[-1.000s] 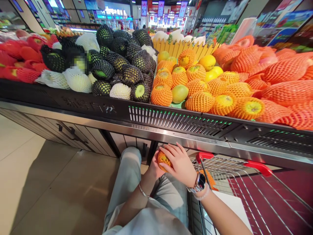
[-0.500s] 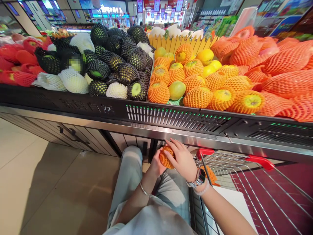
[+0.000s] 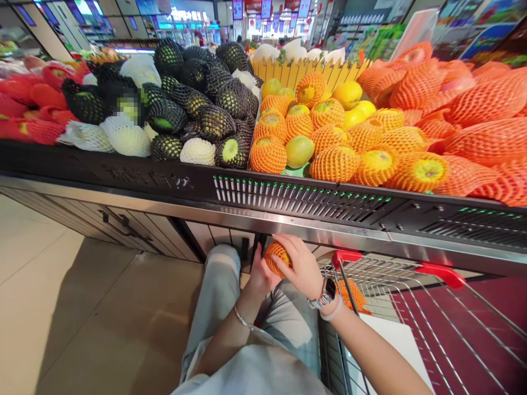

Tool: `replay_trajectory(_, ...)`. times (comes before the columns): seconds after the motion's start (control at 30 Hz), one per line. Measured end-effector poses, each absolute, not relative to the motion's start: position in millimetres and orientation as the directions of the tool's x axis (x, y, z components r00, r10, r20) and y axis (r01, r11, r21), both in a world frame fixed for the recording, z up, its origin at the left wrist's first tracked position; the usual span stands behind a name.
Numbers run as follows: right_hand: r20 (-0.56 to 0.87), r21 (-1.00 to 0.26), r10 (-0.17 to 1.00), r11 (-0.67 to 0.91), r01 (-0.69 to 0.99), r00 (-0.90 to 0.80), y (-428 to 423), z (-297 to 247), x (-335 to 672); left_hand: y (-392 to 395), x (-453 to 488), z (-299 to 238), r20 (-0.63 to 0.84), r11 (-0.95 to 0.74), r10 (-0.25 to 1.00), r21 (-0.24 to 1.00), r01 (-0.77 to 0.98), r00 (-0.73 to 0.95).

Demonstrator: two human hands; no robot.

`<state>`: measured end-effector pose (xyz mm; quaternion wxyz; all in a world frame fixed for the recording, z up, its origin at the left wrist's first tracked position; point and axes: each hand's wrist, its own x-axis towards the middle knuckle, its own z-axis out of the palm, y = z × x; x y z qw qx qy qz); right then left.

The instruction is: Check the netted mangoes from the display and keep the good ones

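Orange-netted fruit (image 3: 276, 258) sits, in the head view, between both hands, below the front edge of the display stand (image 3: 181, 174) and left of the red corner of the cart (image 3: 348, 256). The left hand (image 3: 262, 277) cups its left and lower side, probably bearing the weight; the right hand (image 3: 302, 266) curves over its right side, thumb across it, likely steadying it. Netted fruits (image 3: 334, 163) lie along the stand's front edge, whose raised wall presumably stops them rolling off.

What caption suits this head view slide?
Left hand and right hand hold a netted fruit beside a shopping cart.
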<state>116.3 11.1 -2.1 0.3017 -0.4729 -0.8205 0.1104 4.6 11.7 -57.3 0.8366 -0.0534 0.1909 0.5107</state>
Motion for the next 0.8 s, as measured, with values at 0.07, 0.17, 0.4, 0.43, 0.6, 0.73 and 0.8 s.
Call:
replay_trajectory(0.07,0.426,-0.524,0.826,0.559,0.643,-0.370,13.0,-3.3,118.8,11.1,5.6,-54.4,-0.398,0.452,0.839,0.133,-0.882,0.370)
replay_trajectory(0.17,0.468,-0.597,0.811,0.583,0.552,-0.351,15.6,-3.4,125.1,10.1,5.9,-53.6,-0.363,0.457,0.856,0.201,-0.867,0.367)
replay_trajectory(0.4,0.563,-0.630,0.763,0.645,0.432,-0.318,19.0,0.9,139.0,5.2,4.0,-42.2,-0.359,0.501,0.841,0.233,-0.834,0.405)
replay_trajectory(0.43,0.559,-0.619,0.750,0.661,0.425,-0.354,18.8,0.7,138.0,4.0,3.8,-39.9,-0.356,0.506,0.838,0.227,-0.832,0.413)
replay_trajectory(0.6,0.552,-0.664,0.776,0.630,0.402,-0.305,17.2,-2.4,127.7,-1.9,0.5,-34.1,-0.289,0.508,0.849,0.216,-0.834,0.442)
replay_trajectory(0.73,0.520,-0.779,0.829,0.559,0.284,-0.207,18.6,-4.6,129.5,-3.3,-1.7,-32.5,-0.342,0.537,0.831,0.289,-0.793,0.439)
replay_trajectory(0.8,0.524,-0.799,0.836,0.549,0.245,-0.165,20.7,-4.6,135.7,-3.3,-1.9,-30.3,-0.342,0.548,0.827,0.316,-0.774,0.446)
